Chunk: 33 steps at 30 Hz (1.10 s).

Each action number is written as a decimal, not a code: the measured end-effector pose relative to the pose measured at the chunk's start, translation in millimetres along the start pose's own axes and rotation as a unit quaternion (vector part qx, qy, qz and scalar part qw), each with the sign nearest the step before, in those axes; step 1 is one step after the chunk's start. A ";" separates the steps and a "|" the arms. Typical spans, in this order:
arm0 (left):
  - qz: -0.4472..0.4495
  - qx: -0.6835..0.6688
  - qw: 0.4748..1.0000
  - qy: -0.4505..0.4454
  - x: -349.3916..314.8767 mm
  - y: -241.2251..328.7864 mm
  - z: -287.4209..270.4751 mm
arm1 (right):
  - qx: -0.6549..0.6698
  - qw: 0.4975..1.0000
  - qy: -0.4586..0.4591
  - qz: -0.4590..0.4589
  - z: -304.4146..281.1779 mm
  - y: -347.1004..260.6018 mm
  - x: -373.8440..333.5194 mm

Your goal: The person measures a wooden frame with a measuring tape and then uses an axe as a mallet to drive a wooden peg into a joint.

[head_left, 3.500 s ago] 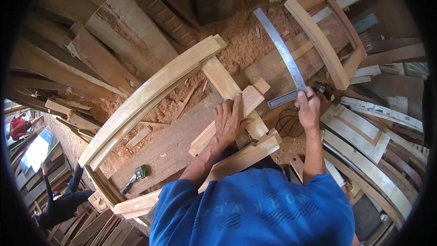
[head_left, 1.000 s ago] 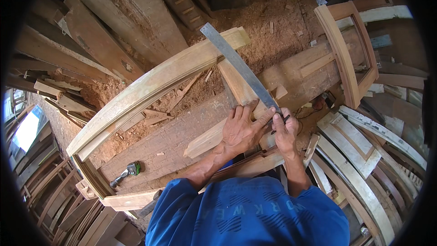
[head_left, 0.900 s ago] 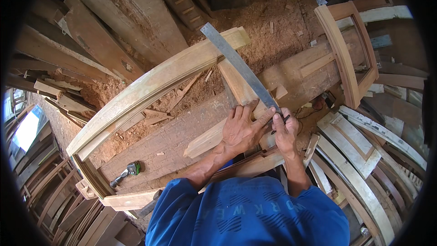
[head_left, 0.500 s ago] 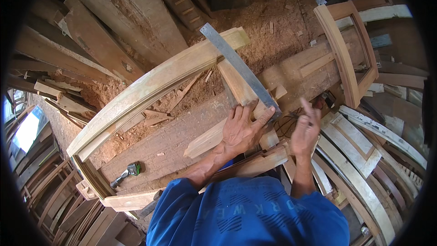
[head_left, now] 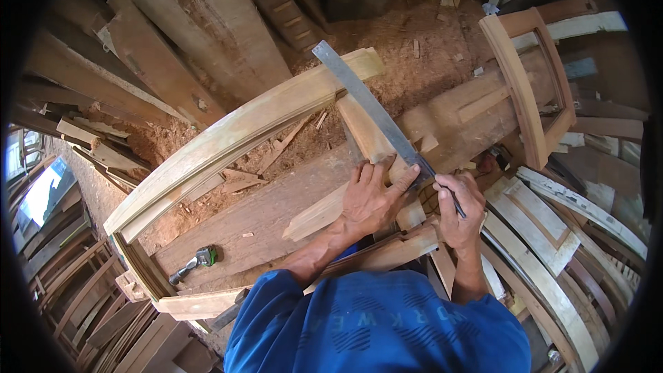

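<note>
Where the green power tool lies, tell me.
The power tool lies at lower left in the head view, on the broad plank, near the left end of the wooden frame.

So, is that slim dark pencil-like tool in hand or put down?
In hand: the right hand grips the pencil-like tool, its dark shaft showing between thumb and fingers, near the metal square.

Power tool [head_left: 205, 256] on bench [head_left: 266, 211]; small frame [head_left: 516, 90] right.
</note>
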<state>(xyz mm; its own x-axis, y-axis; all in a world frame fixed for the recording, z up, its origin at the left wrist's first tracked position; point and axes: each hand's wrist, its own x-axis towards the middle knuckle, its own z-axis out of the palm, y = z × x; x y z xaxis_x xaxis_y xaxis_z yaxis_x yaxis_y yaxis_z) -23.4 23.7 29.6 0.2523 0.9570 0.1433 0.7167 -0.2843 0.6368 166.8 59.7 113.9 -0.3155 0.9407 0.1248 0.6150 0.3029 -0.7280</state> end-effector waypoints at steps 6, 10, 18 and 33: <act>0.001 -0.002 1.000 0.002 -1.2 -0.5 1.4 | 0.011 1.000 0.014 0.018 -0.7 -3.8 -5.8; 0.020 0.001 0.999 0.026 -1.0 -2.2 3.4 | 0.014 0.999 0.030 0.015 4.6 -8.4 1.2; 0.024 -0.001 0.999 0.030 1.4 -1.9 3.5 | -0.096 0.994 -0.023 0.055 -21.2 0.8 -4.7; -0.062 -0.011 0.997 0.041 -23.4 -27.3 -2.5 | 0.198 0.962 0.030 0.187 55.1 65.6 -13.0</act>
<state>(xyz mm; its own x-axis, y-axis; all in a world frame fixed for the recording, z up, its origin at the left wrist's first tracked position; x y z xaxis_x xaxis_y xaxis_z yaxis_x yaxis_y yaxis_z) -50.6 9.2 10.8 0.1085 0.9864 0.1237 0.7236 -0.1637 0.6705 171.5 59.0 27.4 -0.0762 0.9831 -0.1663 0.3494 -0.1299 -0.9279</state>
